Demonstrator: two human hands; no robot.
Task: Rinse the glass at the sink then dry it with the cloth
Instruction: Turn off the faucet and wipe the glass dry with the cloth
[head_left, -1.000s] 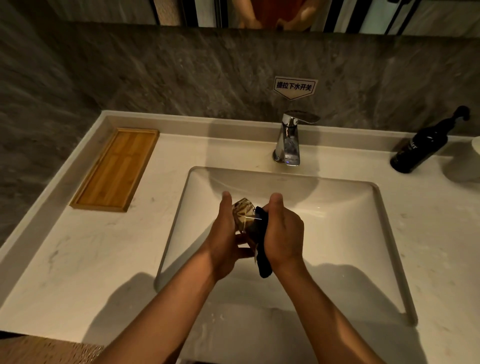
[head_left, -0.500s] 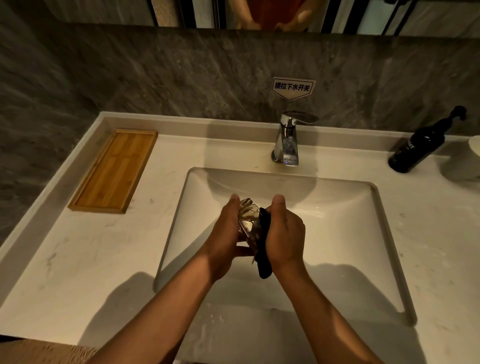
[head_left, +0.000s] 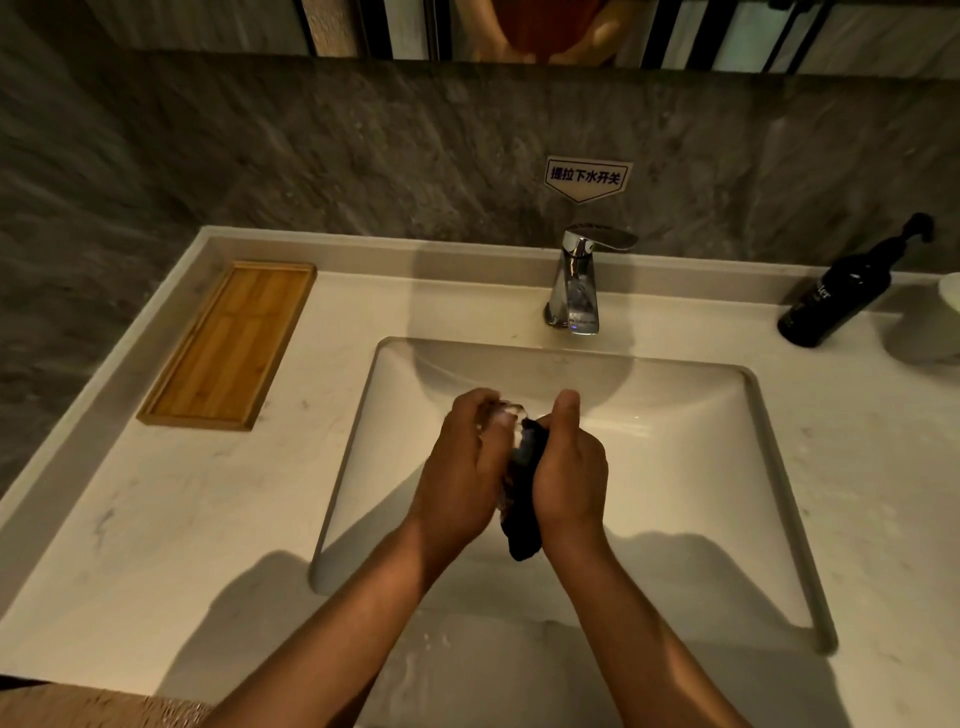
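Over the sink (head_left: 691, 467), in front of the faucet (head_left: 576, 291), the left hand (head_left: 462, 478) is gripping the glass (head_left: 506, 415), which is mostly hidden by the fingers. The right hand (head_left: 569, 475) is clenching a dark cloth (head_left: 524, 525) against the glass, its tail hanging below the wrists. Left of the sink, a wooden tray (head_left: 228, 345) is lying on the counter (head_left: 156, 545); to the right, a black pump bottle (head_left: 841, 291) is standing.

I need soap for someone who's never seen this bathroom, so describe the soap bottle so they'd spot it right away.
Start at the chrome faucet behind the sink, then follow the pale countertop to its far right back corner. The soap bottle stands there, beside a pale rounded container cut off by the frame. It is the only black thing on the counter, topped by a pump.
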